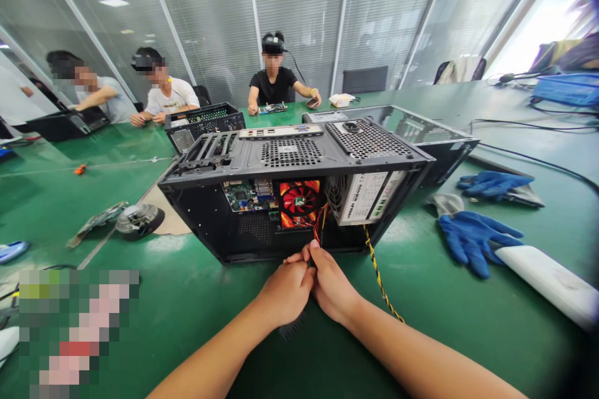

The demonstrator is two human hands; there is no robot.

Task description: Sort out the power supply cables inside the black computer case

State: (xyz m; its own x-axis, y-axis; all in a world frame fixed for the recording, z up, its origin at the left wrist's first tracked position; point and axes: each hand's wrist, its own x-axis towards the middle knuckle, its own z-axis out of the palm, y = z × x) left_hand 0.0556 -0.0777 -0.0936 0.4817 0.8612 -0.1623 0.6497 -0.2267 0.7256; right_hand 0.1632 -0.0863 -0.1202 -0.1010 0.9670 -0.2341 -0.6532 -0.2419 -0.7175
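Note:
An open black computer case [290,165] lies on its side on the green table [444,299], with a motherboard [246,193], a red fan [299,199] and a power supply [367,194] inside. My left hand [285,290] and my right hand [330,283] meet at the case's near edge. Both are closed, pinching a bundle of thin wires [321,224] that runs up to the fan. A dark connector [292,326] shows under my left hand. A yellow-black twisted cable [380,280] trails from the case past my right wrist.
Blue gloves [472,240] and a white object [547,280] lie at right. A round fan part [139,219] and a circuit card [96,221] sit at left. Three people work at the table's far side beside other cases [206,121]. A second case [421,131] stands behind mine.

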